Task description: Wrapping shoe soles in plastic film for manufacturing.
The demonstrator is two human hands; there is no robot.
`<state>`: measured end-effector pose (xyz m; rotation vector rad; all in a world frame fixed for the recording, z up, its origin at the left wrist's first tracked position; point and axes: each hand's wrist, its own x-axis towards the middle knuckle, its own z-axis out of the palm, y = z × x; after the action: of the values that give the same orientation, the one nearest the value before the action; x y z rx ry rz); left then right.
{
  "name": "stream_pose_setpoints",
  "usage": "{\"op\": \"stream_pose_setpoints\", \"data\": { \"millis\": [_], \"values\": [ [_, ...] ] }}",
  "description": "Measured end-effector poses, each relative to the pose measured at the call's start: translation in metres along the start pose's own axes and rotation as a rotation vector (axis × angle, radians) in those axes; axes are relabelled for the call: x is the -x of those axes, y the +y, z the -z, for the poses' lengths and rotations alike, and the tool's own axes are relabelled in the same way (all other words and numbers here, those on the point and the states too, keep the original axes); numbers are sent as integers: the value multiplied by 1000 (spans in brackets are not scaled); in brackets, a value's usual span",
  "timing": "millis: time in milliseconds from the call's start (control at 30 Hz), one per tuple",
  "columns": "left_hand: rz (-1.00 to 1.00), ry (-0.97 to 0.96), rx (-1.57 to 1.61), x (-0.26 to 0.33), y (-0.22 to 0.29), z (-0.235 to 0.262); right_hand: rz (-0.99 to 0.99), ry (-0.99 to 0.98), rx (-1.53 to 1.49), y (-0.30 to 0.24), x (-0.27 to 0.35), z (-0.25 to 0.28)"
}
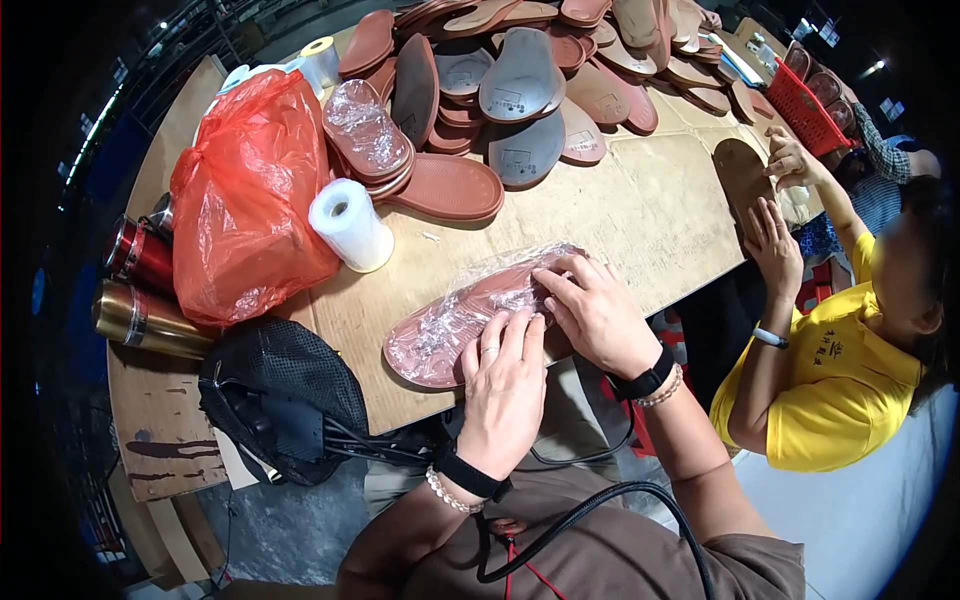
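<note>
Clear film roll (350, 225) is standing on the surface (650, 210); using it as landmark. Reddish-brown sole (425, 345) is lying right of the roll and nearer the wearer, crinkled clear film covering its top. Left hand (505, 375) is resting on the sole's near edge, fingers extended and loosely spread, palm down, not closing around anything. Right hand (595, 315) is touching the sole's far-right end, fingers bent over the film; can't tell if it's pinching any. Both wrists are wearing a dark band and beads.

Red plastic bag (255, 190) is sitting just left of the roll, gold flask (150, 315) lying farther left. Black mesh bag (290, 370) is sitting nearer the wearer than the roll. Bare reddish sole (455, 188) is lying just beyond the roll, to its right; big sole pile (520, 75) is spreading farther beyond. Well right of the roll, a co-worker in a yellow shirt (830, 390) is handling a dark sole (740, 175), red basket (810, 110) standing beyond.
</note>
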<state>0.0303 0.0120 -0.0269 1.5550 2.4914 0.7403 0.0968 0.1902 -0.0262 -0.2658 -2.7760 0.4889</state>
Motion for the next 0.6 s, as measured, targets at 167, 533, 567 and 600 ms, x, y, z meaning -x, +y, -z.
{"op": "stream_pose_setpoints", "data": {
  "millis": [167,533,567,600],
  "values": [
    [-25,29,-14,3,-5,2,-20,-15,-30,-6,12,5],
    [-2,60,50,4,0,5,-141,220,-111,19,11,-1],
    [7,45,75,5,0,5,-159,223,-115,18,14,0],
    [15,30,101,5,0,6,-213,201,-121,16,19,5]
  ]
}}
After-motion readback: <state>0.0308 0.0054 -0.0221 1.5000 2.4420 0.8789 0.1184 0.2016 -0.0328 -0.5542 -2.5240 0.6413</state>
